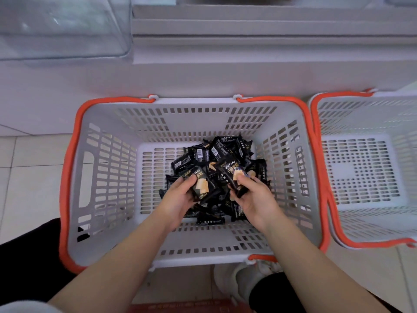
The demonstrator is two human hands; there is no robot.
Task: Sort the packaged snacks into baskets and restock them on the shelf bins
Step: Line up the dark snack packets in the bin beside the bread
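Fingers [191,180] of the left hand [178,197] curl round a black snack packet [202,185]; the right hand [252,197] pinches another packet [232,175]. Both reach into the centre-frame grey basket [108,177] over a heap of packets [216,154], a second basket [365,118] at right.

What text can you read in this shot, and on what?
"DRYCARE": on the black packet held in the left hand.
"DRYCARE": on the black packet held in the right hand.
Smaller print and barcodes on the packets in the basket: too small to read.

Tiled floor [33,177] under two white baskets [108,177] [365,123].
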